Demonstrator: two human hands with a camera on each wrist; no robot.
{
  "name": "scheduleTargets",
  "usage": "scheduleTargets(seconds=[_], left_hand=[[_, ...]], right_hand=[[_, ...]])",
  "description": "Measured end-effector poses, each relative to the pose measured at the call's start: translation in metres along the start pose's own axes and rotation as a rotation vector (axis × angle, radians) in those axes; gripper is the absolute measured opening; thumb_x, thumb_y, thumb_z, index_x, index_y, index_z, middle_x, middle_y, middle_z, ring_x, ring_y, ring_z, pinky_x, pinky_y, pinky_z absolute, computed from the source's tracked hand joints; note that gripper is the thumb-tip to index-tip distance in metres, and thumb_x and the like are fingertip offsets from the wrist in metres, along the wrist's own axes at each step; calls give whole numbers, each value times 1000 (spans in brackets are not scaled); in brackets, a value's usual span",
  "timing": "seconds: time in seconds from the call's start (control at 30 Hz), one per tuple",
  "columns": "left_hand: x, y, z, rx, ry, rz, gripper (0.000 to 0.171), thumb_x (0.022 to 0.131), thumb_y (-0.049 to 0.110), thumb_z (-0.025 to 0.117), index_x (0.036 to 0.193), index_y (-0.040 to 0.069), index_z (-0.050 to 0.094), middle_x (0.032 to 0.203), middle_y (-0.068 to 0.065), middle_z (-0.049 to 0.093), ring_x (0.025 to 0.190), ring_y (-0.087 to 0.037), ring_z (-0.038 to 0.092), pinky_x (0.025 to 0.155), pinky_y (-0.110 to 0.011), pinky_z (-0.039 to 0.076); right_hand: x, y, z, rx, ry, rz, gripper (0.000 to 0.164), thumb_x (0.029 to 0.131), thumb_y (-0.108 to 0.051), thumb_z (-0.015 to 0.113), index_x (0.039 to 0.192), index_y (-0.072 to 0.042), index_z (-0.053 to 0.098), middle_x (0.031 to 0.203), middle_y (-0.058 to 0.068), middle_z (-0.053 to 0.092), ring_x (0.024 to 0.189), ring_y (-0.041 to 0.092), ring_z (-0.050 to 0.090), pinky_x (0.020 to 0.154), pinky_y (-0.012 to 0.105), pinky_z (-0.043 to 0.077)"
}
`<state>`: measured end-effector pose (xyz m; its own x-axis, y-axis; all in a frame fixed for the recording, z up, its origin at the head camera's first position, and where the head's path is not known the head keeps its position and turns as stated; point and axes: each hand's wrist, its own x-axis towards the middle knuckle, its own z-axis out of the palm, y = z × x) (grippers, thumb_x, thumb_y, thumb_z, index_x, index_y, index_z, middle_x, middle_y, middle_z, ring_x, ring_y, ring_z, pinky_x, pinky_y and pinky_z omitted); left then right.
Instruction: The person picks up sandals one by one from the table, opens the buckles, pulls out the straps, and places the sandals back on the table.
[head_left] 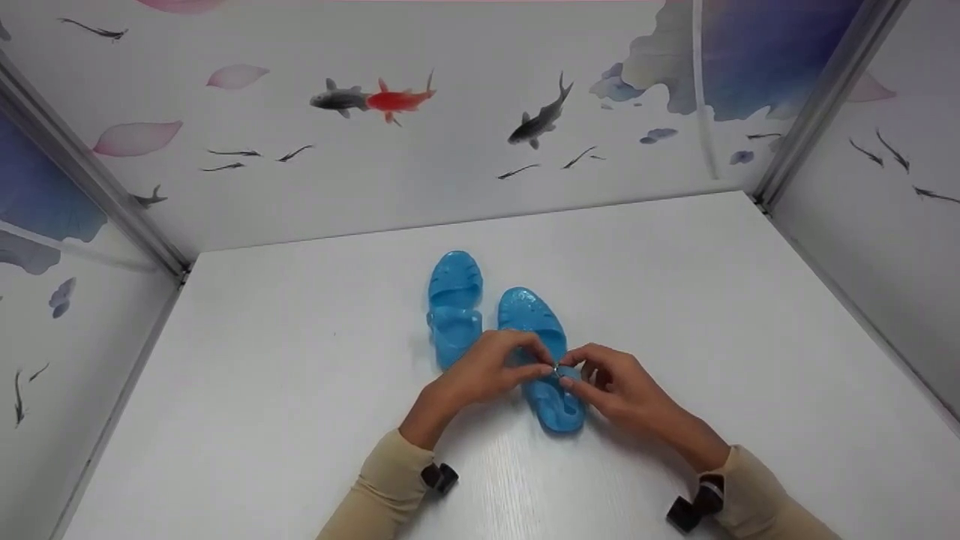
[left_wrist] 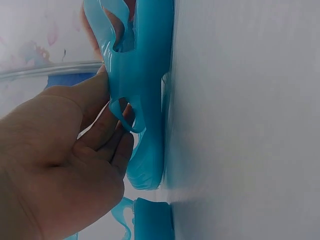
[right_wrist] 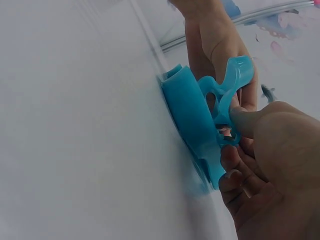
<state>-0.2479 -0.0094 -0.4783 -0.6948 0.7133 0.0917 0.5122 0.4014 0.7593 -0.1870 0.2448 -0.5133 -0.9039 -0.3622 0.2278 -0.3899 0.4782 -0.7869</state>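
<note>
A pair of glossy blue jelly sandals lies on the white table. In the head view, both hands meet over the right-hand sandal (head_left: 528, 309), at a small metal buckle (head_left: 556, 369) on its ankle strap. My left hand (head_left: 487, 367) pinches the strap at the buckle between thumb and fingers. From the other side, my right hand (head_left: 622, 386) pinches the strap too. The sandal sole (left_wrist: 152, 75) stands flat on the table in the left wrist view. A loop of strap (right_wrist: 239, 72) rises above the heel in the right wrist view.
The other blue sandal (head_left: 454, 279) lies just to the left, toe pointing away, its heel partly behind my left hand. White panels (head_left: 465, 165) printed with fish and petals enclose the table (head_left: 285, 390) at the back and both sides.
</note>
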Motion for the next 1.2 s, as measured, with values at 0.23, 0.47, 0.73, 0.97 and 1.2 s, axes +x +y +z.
scheduleTargets(seconds=[0.23,0.47,0.73,0.97,1.2], left_hand=[[-1,0,0,-19,-5,0,25,105,28,74,129,21,77,124,6,79,117,-6,70,110,-28,56],[1,-2,2,-27,-17,19,23,105,29,73,126,20,80,122,7,81,115,-4,71,104,-23,58],[0,-2,1,-4,-15,8,21,105,27,74,123,18,79,120,4,80,114,-5,71,107,-25,56],[0,-3,1,-2,-2,14,19,103,26,76,120,17,76,117,3,79,112,-7,71,108,-27,57],[-1,-4,1,-25,-3,9,21,103,30,76,122,21,77,118,7,80,115,-5,71,110,-28,56]], right_hand=[[0,1,0,-5,-13,9,21,105,-26,74,124,-17,70,101,-2,69,82,9,60,72,22,56],[0,4,1,5,-27,-25,15,106,-26,72,120,-20,69,101,-3,67,83,11,59,70,22,55],[0,4,0,28,-24,2,17,104,-29,75,122,-29,75,103,-8,71,84,10,62,70,24,57],[0,5,-2,53,-51,2,27,105,-25,75,131,-23,79,110,-3,73,86,12,61,69,24,54],[2,4,-1,37,-68,22,22,106,-30,72,127,-29,78,109,-5,71,87,12,60,71,23,54]])
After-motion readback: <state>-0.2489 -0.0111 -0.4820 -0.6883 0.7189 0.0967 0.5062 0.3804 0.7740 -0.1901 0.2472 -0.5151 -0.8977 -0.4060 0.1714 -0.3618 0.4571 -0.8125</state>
